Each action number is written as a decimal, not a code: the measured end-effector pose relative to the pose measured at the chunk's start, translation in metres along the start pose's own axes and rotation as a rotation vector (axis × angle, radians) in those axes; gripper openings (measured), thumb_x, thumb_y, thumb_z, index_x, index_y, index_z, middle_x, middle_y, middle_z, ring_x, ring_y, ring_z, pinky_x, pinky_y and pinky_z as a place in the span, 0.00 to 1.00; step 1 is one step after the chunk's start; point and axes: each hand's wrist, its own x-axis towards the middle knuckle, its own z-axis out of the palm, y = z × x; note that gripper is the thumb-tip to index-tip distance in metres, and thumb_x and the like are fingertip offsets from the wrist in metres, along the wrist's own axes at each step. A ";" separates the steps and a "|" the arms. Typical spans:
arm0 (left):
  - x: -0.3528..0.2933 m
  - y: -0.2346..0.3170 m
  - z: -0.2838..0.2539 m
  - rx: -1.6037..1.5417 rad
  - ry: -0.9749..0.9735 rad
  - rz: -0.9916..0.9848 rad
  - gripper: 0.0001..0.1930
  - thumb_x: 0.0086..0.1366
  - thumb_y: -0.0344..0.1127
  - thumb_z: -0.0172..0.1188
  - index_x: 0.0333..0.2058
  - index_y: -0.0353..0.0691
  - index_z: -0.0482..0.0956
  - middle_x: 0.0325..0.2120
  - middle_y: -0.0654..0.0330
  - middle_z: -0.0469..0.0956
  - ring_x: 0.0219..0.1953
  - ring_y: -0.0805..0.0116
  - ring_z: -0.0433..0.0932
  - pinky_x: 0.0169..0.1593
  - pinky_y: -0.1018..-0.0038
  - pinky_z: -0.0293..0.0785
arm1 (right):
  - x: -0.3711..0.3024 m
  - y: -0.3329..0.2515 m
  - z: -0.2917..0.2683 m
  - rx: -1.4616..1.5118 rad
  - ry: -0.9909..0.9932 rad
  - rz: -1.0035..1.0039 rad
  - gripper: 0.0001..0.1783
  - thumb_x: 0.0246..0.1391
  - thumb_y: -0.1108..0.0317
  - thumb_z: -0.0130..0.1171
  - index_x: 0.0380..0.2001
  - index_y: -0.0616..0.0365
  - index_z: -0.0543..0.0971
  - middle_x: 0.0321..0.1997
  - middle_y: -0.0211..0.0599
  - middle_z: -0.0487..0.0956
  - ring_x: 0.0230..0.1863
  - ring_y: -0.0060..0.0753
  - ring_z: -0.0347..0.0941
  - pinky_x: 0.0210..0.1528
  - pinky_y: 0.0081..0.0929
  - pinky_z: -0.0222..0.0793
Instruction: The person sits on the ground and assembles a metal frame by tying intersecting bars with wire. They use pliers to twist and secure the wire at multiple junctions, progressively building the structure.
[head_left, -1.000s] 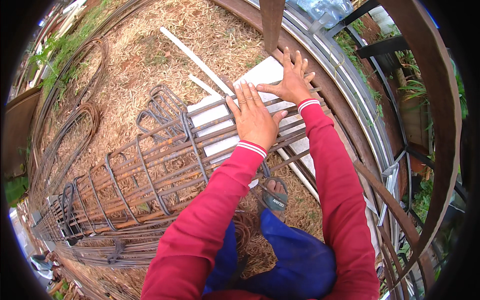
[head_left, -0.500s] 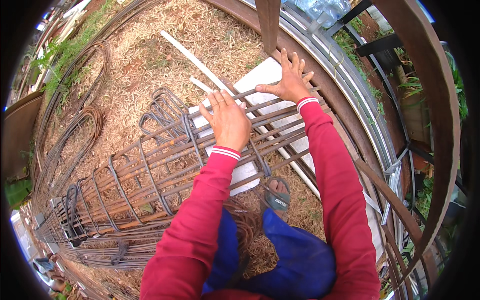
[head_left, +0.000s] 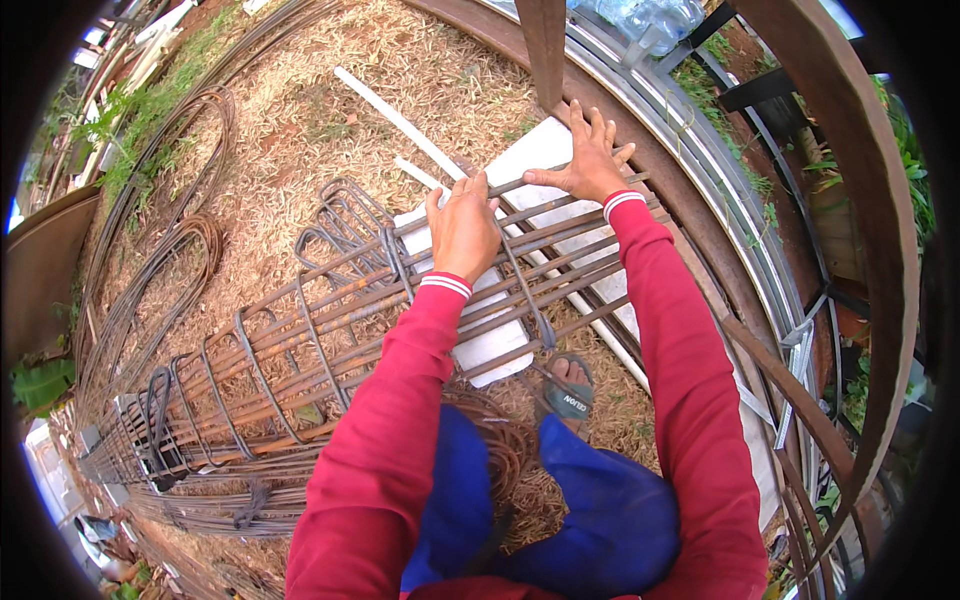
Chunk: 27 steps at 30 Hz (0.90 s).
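Observation:
A long cage of rusty rebar (head_left: 400, 345) stretches from lower left to upper right, with bent steel stirrups around it. My left hand (head_left: 466, 232) is closed over its top bar, fingers together, right beside the upper corner of a stirrup (head_left: 523, 283). Its palm side and grip are hidden. My right hand (head_left: 592, 165) is at the bars' right ends, fingers spread and thumb resting on the top bar. Another stirrup (head_left: 394, 258) sits just left of my left hand. Several loose stirrups (head_left: 340, 215) lie bundled behind the cage.
White boards (head_left: 505, 365) lie under the bars. A white strip (head_left: 400, 120) rests on the dry-grass ground beyond. Curved metal rails (head_left: 715, 165) and a rusty frame (head_left: 880, 200) bound the right side. Coiled rods (head_left: 190, 240) are at left; my sandalled foot (head_left: 568, 395) stands beside the cage.
My left hand's fingers have drawn together and curled over the top bar. My right hand keeps nearly the same pose. The whole view has shifted slightly.

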 end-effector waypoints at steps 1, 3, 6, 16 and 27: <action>0.001 0.001 0.000 -0.010 0.003 0.002 0.21 0.67 0.31 0.56 0.57 0.29 0.74 0.53 0.45 0.79 0.62 0.53 0.73 0.68 0.52 0.54 | 0.000 0.000 0.000 -0.001 -0.010 0.008 0.89 0.18 0.14 0.68 0.77 0.56 0.43 0.79 0.65 0.41 0.79 0.71 0.27 0.69 0.79 0.16; 0.002 0.004 0.001 0.022 -0.011 -0.010 0.21 0.66 0.31 0.58 0.57 0.30 0.75 0.52 0.44 0.79 0.60 0.53 0.74 0.66 0.53 0.57 | 0.000 0.001 0.001 0.010 -0.003 0.004 0.88 0.18 0.14 0.68 0.77 0.55 0.44 0.79 0.65 0.41 0.79 0.71 0.27 0.69 0.79 0.16; 0.003 0.004 0.003 0.014 0.018 -0.009 0.20 0.66 0.31 0.58 0.56 0.31 0.76 0.51 0.44 0.80 0.58 0.52 0.75 0.65 0.54 0.59 | 0.000 0.002 0.002 0.009 0.009 -0.003 0.88 0.18 0.14 0.68 0.77 0.54 0.44 0.79 0.64 0.41 0.79 0.71 0.27 0.69 0.79 0.16; 0.005 -0.007 0.000 -0.150 0.025 0.061 0.19 0.66 0.31 0.61 0.55 0.33 0.78 0.48 0.46 0.82 0.49 0.52 0.80 0.61 0.61 0.63 | 0.001 0.001 -0.001 0.008 -0.038 0.015 0.85 0.20 0.14 0.67 0.77 0.52 0.46 0.79 0.61 0.42 0.79 0.69 0.27 0.70 0.78 0.15; 0.006 0.004 -0.004 -0.076 -0.043 0.062 0.22 0.68 0.36 0.57 0.57 0.30 0.73 0.48 0.40 0.78 0.56 0.44 0.74 0.64 0.53 0.61 | -0.001 0.001 0.000 0.016 -0.006 -0.006 0.84 0.21 0.15 0.68 0.76 0.52 0.47 0.79 0.64 0.43 0.79 0.70 0.28 0.69 0.79 0.15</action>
